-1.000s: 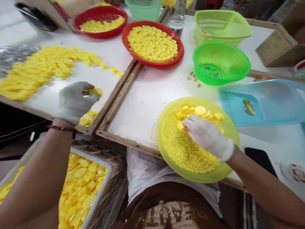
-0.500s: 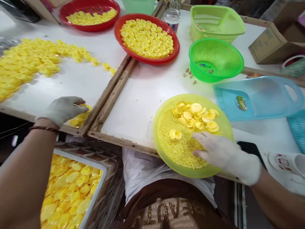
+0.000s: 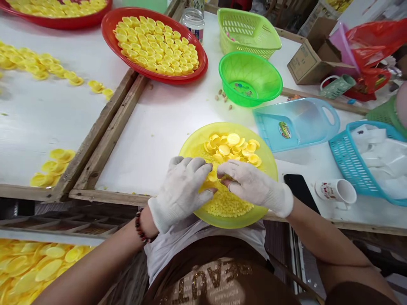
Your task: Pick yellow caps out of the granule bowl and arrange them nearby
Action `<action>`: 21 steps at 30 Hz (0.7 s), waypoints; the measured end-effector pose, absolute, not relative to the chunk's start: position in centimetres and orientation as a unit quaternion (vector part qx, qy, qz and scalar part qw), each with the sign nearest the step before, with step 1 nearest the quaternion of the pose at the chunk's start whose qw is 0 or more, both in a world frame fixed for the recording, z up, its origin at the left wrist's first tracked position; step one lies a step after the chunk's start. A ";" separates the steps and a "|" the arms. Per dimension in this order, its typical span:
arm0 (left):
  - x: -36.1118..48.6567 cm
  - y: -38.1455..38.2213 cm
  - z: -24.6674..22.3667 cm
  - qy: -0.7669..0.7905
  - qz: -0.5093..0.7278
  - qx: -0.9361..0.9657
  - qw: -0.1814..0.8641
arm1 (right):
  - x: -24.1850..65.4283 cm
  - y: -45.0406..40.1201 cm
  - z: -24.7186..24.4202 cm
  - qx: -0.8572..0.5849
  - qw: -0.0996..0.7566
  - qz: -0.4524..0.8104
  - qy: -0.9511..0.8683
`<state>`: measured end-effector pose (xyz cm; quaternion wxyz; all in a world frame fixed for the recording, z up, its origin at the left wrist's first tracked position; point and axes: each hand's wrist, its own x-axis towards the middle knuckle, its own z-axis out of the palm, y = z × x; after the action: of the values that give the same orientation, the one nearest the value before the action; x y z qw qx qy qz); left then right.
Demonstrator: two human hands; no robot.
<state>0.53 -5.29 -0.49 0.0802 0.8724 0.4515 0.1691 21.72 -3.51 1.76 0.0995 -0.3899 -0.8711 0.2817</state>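
A yellow bowl [image 3: 190,142] sits at the table's front edge, holding small pale-yellow pellets [image 3: 227,206] and a heap of shiny yellow cup-shaped pieces [image 3: 233,140]. Over it, my left hand [image 3: 186,186] and my right hand [image 3: 248,182] meet fingertip to fingertip, both in white gloves with bare fingertips. The fingers of each are bent in a pinch at a yellow piece [image 3: 212,173], mostly hidden between them. Several flat yellow pieces [image 3: 52,167] lie on the left table by the wooden rim.
Red trays [image 3: 203,70] of yellow cups stand at the back. Behind the bowl are a green basin [image 3: 251,78], a green basket [image 3: 248,31] and a blue scoop tray [image 3: 295,123]. A phone [image 3: 300,190], mug [image 3: 335,190] and blue basket [image 3: 352,159] are at right.
My left hand has left the pieces on the left table and come over the bowl. My right hand has moved to meet it, and the view has turned to the right.
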 end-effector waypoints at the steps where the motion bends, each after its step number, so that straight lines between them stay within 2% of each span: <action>1: 0.9 -5.2 -0.7 0.463 0.156 0.869 0.078 | 21.4 -3.4 1.9 -0.386 0.119 0.271 -0.874; 4: 1.1 -5.0 -1.2 0.479 0.153 0.860 0.085 | 21.1 -3.4 2.1 -0.389 0.156 0.254 -0.872; 7: 0.7 -5.1 -1.7 0.474 0.192 0.853 0.105 | 22.0 -3.6 1.8 -0.412 0.148 0.243 -0.865; 14: 0.1 -5.4 -2.5 0.451 0.322 0.818 0.152 | 23.8 -4.9 -0.3 -0.400 -0.065 0.240 -0.882; 16: 0.0 -5.4 -2.4 0.446 0.337 0.814 0.157 | 23.6 -4.8 -0.2 -0.385 -0.035 0.240 -0.890; 21: 0.3 -5.4 -2.3 0.431 0.309 0.835 0.146 | 22.1 -4.1 2.3 -0.350 0.173 0.240 -0.889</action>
<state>0.29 -5.36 -2.30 0.1456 0.8350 0.4313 0.3091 22.11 -4.14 2.27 0.1732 -0.3497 -0.8888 0.2405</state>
